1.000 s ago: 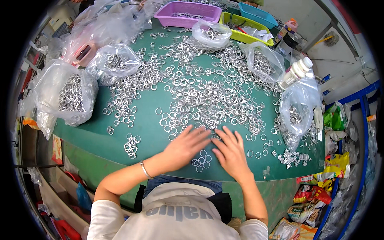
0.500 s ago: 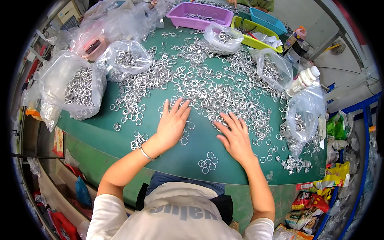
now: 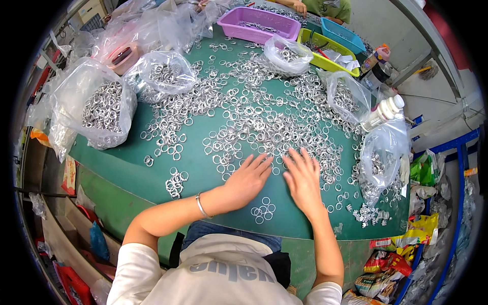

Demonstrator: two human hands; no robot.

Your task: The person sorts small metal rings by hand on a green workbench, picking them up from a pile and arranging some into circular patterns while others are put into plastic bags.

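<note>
Evidently, the metal rings (image 3: 254, 121) lie mostly just beyond the fingertips of both hands, spread in a loose heap that fans out ahead and to either side. The left hand (image 3: 247, 183) is palm down, its fingers slightly apart and reaching the heap's near edge; whether any ring is caught beneath them I cannot tell. Just to its right, the right hand (image 3: 304, 184) also lies palm down, fingers more widely spread, tips among the nearest rings, with no ring visibly pinched. A small ring cluster (image 3: 263, 210) sits between the two hands, closer to the body than either. Left of the left hand, beyond its wrist, is a separate small pile (image 3: 176, 183). Right of the right hand are some small silver pieces (image 3: 370, 215), and beyond them a clear plastic bag (image 3: 386, 140) with more rings.
</note>
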